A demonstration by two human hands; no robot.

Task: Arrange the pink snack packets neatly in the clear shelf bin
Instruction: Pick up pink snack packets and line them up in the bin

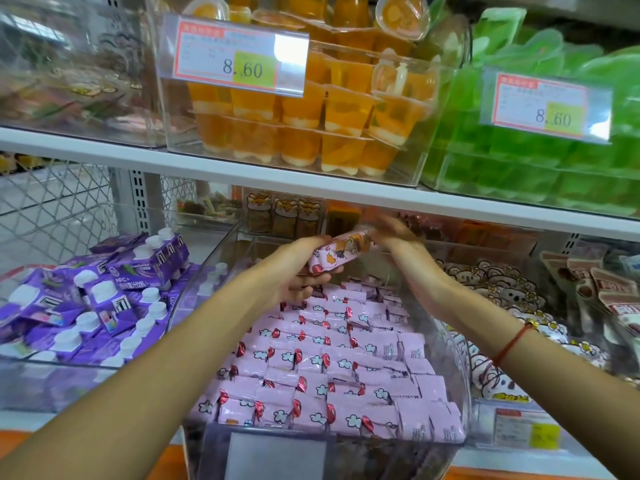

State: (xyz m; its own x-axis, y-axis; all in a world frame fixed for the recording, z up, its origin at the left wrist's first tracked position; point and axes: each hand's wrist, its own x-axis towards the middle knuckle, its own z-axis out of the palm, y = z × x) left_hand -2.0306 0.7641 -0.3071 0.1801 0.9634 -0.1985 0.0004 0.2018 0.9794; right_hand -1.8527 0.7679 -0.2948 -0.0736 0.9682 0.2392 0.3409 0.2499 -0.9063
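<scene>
Head view: both hands up at 12 o'clock over the bin (460, 344), w/ a small stack of pink packets (341, 252) between them. Left hand (298, 271) sits under and round the stack's 9 o'clock end, fingers curled on it. Right hand (398, 237) is at the 3 o'clock end, motion-blurred; looks to be on the stack, but can't tell how the fingers lie. Below, rows of packets (329, 368) fill the bin, mostly on edge, looser toward the back. Purple cartons (114, 292) at 9 o'clock, bear packs (498, 282) at 3.

Handling, my read: packets look light, soft, film-slick, so a loose stack probably fans or slides. Best squeezed from both ends, thumbs on top, and set down flat as one block.
</scene>
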